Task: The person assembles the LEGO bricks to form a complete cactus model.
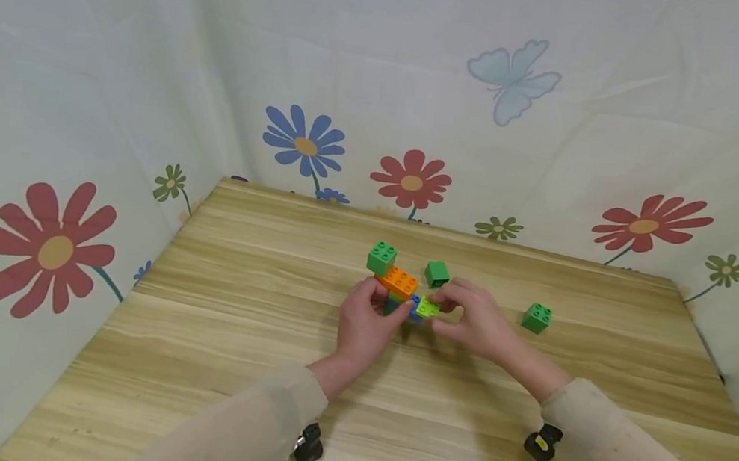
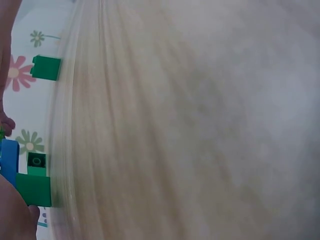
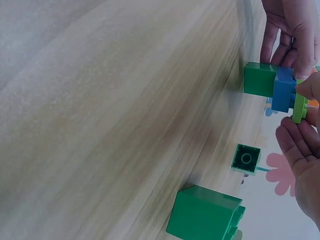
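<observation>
A small stepped toy-brick build stands on the table between the hands. Its base is a green brick (image 3: 260, 79), with a blue brick (image 3: 283, 90) above it. Higher up, an orange brick (image 1: 398, 281) bears a green brick (image 1: 381, 259) at its far left end. My left hand (image 1: 365, 320) grips the build from the left, thumb against the blue brick's side. On the blue brick's right end sits a thin lime-green brick (image 1: 427, 308), which my right hand (image 1: 478, 321) pinches between thumb and fingers. The fingers partly cover the build's middle.
Behind the right hand a loose green brick (image 1: 436, 273) lies tipped, its hollow underside showing. Another green brick (image 1: 537, 318) stands studs-up farther right. A flowered curtain (image 1: 372, 73) hangs behind the wooden table (image 1: 238, 262).
</observation>
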Demonstrator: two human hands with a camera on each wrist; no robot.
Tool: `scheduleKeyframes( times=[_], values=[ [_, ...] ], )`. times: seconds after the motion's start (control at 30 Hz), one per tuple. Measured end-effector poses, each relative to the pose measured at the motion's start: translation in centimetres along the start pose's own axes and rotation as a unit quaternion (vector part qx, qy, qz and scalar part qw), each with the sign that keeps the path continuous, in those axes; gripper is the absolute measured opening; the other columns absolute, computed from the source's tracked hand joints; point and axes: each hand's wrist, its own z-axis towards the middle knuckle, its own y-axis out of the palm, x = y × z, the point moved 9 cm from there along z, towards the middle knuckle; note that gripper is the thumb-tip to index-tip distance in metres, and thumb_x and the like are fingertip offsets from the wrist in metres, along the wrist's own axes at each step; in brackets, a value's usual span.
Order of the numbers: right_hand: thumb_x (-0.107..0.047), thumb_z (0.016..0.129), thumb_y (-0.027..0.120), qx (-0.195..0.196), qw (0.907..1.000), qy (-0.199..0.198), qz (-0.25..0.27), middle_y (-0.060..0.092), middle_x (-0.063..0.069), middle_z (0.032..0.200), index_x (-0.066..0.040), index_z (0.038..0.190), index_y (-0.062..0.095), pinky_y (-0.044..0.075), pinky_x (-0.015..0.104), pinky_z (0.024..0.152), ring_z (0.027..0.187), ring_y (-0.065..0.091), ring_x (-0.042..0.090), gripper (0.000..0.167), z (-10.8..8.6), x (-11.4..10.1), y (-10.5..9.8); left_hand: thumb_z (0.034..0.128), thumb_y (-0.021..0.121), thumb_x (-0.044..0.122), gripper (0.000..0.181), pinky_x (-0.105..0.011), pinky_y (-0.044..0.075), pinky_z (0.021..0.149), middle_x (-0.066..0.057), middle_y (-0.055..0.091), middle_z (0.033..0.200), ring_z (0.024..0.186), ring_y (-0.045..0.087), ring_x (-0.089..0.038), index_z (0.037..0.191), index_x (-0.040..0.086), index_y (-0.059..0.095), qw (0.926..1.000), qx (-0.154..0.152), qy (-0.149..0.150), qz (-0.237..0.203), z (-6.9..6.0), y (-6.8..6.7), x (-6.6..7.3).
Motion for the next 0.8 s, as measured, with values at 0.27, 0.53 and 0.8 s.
scheduleKeyframes(
  times=[0.27, 0.53, 0.8],
  values=[
    [-0.004, 0.086, 0.088, -0.006, 0.9999, 0.007, -0.006, 0.069, 0.003, 0.101, -0.008, 0.106, 0.076, 0.063, 0.05, 0.083, 0.092, 0.067, 0.02, 0.023, 0.05, 0.2, -0.27, 0.0903, 0.089, 0.03, 0.036, -0.033, 0.063, 0.086, -0.002, 0.068, 0.108, 0.1, 0.068, -0.02, 0.1, 0.008, 0.063, 1.0, -0.001, -0.001, 0.0, 0.14, 0.08, 0.17],
    [-0.005, 0.086, 0.088, -0.023, 0.9985, -0.019, -0.046, 0.069, 0.005, 0.1, -0.005, 0.106, 0.076, 0.065, 0.046, 0.08, 0.089, 0.069, 0.021, 0.024, 0.11, -0.43, -0.12, 0.0908, 0.089, 0.029, 0.033, -0.033, 0.063, 0.087, -0.001, 0.068, 0.11, 0.101, 0.068, -0.02, 0.1, 0.011, 0.063, 1.0, -0.001, -0.005, 0.001, 0.06, -0.08, 0.11],
    [-0.005, 0.087, 0.088, -0.031, 0.998, -0.03, -0.046, 0.068, 0.005, 0.101, -0.007, 0.106, 0.074, 0.065, 0.045, 0.081, 0.09, 0.07, 0.022, 0.024, 0.17, -0.7, -0.01, 0.0902, 0.089, 0.029, 0.037, -0.033, 0.063, 0.087, -0.003, 0.068, 0.108, 0.1, 0.068, -0.02, 0.101, 0.006, 0.063, 1.0, -0.002, -0.006, 0.002, 0.0, 0.0, -0.08]
  ],
)
